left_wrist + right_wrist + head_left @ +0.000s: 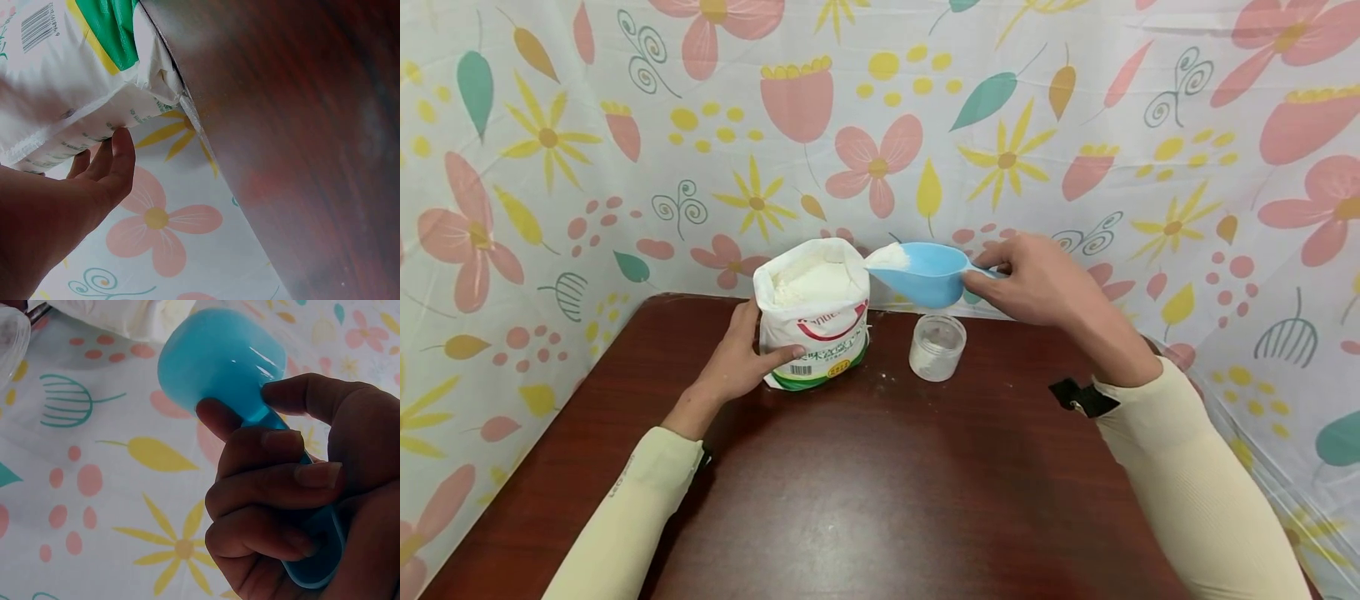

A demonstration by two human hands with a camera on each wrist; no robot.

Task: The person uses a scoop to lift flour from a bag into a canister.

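Note:
A white bag of flour [838,329] with green and red print stands with its top open, and white flour [820,282] shows inside. My left hand [739,350] holds the bag's left side, thumb on the front; in the left wrist view, fingers [122,159] press its side. With curled fingers, my right hand [1028,279] grips the handle of a light blue scoop [931,282]. White powder [891,256] lies toward the scoop's tip, which is beside the bag's right rim. Below the scoop is a clear round jar [937,348] without a lid, whitish inside.
All this stands toward the back of a dark reddish-brown table [865,500]. A white curtain [880,100] with flower and leaf prints hangs close behind and at the sides. Small white specks [883,377] lie on the tabletop between bag and jar.

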